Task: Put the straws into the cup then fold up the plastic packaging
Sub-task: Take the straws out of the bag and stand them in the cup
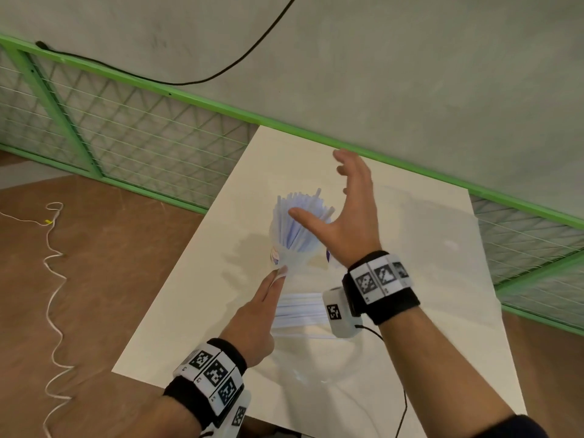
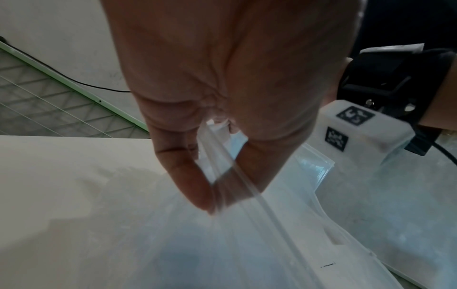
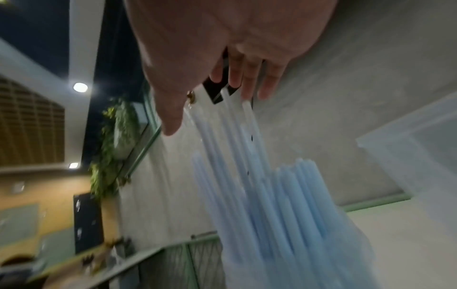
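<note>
A bundle of pale blue straws point(image 1: 297, 222) stands fanned out in a cup point(image 1: 274, 252) at mid-table. The straws and the plastic hide most of the cup. My right hand point(image 1: 319, 188) hovers open just above and right of the straw tops, fingers spread, and holds nothing. The right wrist view shows that same hand point(image 3: 210, 113) over the straws point(image 3: 284, 195). My left hand point(image 1: 278, 273) pinches an edge of the clear plastic packaging point(image 1: 292, 260) beside the cup. Thumb and forefinger of the left hand point(image 2: 210, 203) meet on the packaging point(image 2: 247, 244). More straws point(image 1: 300, 311) lie flat, nearer me.
The white table point(image 1: 196, 295) stands against a green-framed mesh fence point(image 1: 126, 128) and a grey wall. Brown floor with a white cord point(image 1: 50, 279) lies to the left. A black cable point(image 1: 401, 415) hangs from my right wrist camera.
</note>
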Available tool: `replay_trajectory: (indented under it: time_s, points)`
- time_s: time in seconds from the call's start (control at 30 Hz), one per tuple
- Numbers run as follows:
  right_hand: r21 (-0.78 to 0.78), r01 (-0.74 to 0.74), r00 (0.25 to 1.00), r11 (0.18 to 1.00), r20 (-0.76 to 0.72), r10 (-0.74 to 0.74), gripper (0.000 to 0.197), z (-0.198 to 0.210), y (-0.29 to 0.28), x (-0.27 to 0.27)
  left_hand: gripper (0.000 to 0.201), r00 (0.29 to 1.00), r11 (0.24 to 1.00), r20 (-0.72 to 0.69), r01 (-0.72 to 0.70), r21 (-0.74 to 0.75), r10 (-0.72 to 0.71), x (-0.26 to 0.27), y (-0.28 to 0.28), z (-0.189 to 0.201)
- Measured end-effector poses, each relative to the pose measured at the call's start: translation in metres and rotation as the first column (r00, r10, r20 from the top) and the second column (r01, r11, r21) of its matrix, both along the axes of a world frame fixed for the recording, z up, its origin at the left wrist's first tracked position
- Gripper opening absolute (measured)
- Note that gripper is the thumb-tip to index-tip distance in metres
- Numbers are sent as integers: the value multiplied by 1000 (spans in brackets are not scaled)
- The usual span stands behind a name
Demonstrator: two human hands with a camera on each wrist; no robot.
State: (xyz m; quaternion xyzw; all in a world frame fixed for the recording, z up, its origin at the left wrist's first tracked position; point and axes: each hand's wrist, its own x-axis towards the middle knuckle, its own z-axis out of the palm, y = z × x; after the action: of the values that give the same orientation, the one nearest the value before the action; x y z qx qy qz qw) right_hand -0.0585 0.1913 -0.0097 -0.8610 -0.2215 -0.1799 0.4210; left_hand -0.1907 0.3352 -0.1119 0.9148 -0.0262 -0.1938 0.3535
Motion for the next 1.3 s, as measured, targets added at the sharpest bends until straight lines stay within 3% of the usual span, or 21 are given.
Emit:
replay_trajectory:
  time_s: [0.13, 0.2, 0.27, 0.4, 0.6, 0.77, 0.9, 1.0, 1.07, 1.3]
  points:
    - [-325, -52, 999, 944, -15, 50, 60, -28, 10, -9, 106, 1000, 1000, -3, 1, -9, -1, 1, -2, 2]
    - [-404, -93, 996, 910, -46, 81, 53, -41, 11, -9, 108, 1000, 1000, 1, 3, -11, -3, 1, -2, 1]
    - [-390, -107, 994, 915, -57, 92, 50, -43, 9, -4, 108, 1000, 1000, 5, 4, -13, -4, 1, -1, 0]
    - [-215, -99, 986, 972, -156, 65, 57, -35, 7, 3, 107, 1000, 1000, 15, 3, -12, -3, -1, 0, -2]
    - [-386, -83, 992, 919, 55, 112, 45, -48, 11, 3, 107, 1000, 1000, 13, 7, -27, -6, 0, 0, -2]
    - [-367, -121, 992, 922, -24, 121, 46, -43, 15, 3, 107, 1000, 1000, 10, 10, -8, -10, -1, -1, -1]
    - [-413, -120, 991, 903, 9, 136, 46, -47, 21, 9, 108, 1000, 1000, 2, 17, -9, -17, -1, -2, -1]
    - [-457, -140, 990, 878, -57, 128, 44, -43, 26, 12, 109, 1000, 1000, 1, 20, -12, -20, -2, -2, -2]
    - [-423, -171, 983, 890, -131, 126, 43, -38, 26, 11, 109, 1000, 1000, 2, 16, -7, -16, -3, -2, -2]
    - [-215, -133, 987, 967, -118, 109, 56, -31, 6, -5, 107, 1000, 1000, 23, 1, -12, -1, -5, 2, -2]
